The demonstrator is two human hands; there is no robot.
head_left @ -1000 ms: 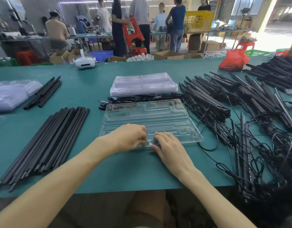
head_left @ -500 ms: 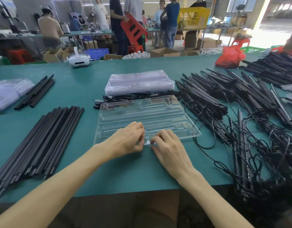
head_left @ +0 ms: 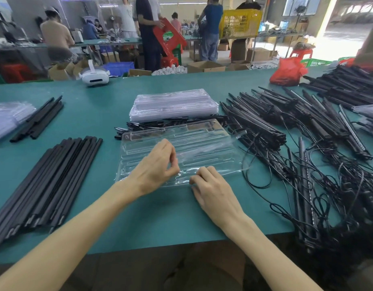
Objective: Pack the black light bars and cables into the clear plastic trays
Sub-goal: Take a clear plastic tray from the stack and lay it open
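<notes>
In the head view both bare forearms reach in from the near edge of the green table (head_left: 160,217) and meet over the clear plastic tray (head_left: 202,139), which lies open-side up in the middle of the table, straight ahead of the person. The left hand (head_left: 158,169) comes in from the lower left with the wrist lifted slightly, poised above the tray's near-left part. Its fingers are curled in and the thumb meets the forefinger in a pinch on the thin clear plastic there. The right hand (head_left: 212,190) lies lower, its heel on the table just short of the tray. Its fingers (head_left: 199,175) are bent under at the knuckles and nip the tray's near rim. The tray's right side looks slightly raised. A stack of trays (head_left: 173,103) sits just behind it. The black light bars with cables (head_left: 265,127) lie heaped to the right, their wires trailing toward the tray. A row of plain black bars (head_left: 47,177) lies well apart on the left.
</notes>
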